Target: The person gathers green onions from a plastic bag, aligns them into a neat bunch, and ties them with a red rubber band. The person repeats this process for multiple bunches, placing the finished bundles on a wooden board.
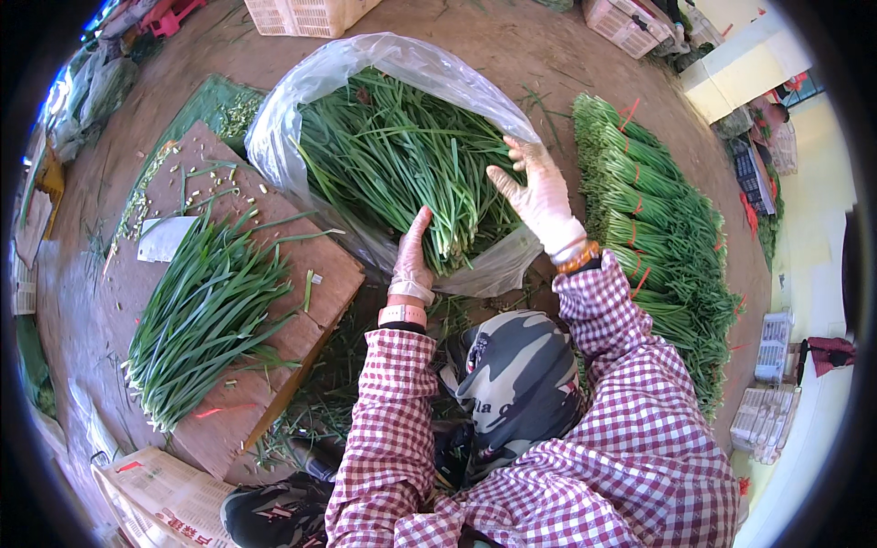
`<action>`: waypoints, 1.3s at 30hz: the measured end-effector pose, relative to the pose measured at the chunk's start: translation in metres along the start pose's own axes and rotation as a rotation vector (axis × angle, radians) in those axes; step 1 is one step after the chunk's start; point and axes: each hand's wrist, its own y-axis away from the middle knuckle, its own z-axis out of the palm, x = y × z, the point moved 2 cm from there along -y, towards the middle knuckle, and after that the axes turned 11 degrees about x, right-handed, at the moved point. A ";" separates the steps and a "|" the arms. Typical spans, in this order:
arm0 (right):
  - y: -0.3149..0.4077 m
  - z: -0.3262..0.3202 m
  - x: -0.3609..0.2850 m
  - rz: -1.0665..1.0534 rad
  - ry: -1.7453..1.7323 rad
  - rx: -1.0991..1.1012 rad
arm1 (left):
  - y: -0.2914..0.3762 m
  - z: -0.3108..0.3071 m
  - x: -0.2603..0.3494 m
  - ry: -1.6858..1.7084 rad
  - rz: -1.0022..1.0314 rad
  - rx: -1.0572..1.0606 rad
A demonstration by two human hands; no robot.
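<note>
Loose garlic chives [397,137] fill a clear plastic bag [404,51] that lies wide open in front of me. My left hand [413,250], in a thin translucent glove, cradles the pale cut ends of a bunch at the bag's near side. Its thumb shows on the left of the stems; its fingers are hidden under them. Above the right side of the bag, my right hand [538,195], gloved too, has its fingers spread and holds nothing. A loose heap of chives [205,308] rests on a wooden board [322,281] to my left, beside a cleaver blade [166,238].
Several chive bundles with red ties [644,198] form a row on the floor to my right. Stem trimmings [233,178] litter the board. Plastic crates [301,17] stand beyond the bag, and a cardboard carton [164,503] sits at lower left.
</note>
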 end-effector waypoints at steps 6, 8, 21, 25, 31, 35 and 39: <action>0.049 0.063 -0.018 0.316 -0.185 -0.405 | 0.007 -0.005 0.005 -0.077 -0.080 -0.041; 0.072 0.075 -0.038 0.183 -0.192 -0.302 | 0.018 -0.010 0.008 -0.022 -0.061 -0.037; 0.076 0.051 -0.101 -0.388 0.229 -0.537 | 0.040 -0.049 0.008 0.146 -0.081 -0.162; 0.070 0.045 -0.101 -0.395 0.184 -0.511 | 0.062 -0.028 0.021 0.028 0.071 -0.193; 0.033 0.009 -0.070 0.148 -0.599 -0.204 | 0.105 0.012 0.058 -0.290 0.296 -0.499; 0.008 0.002 -0.051 0.780 -1.024 -0.369 | 0.111 0.029 0.073 -0.574 0.611 -0.594; -0.007 -0.005 -0.096 0.535 -1.364 -0.420 | 0.143 0.018 0.077 -0.845 0.859 -0.523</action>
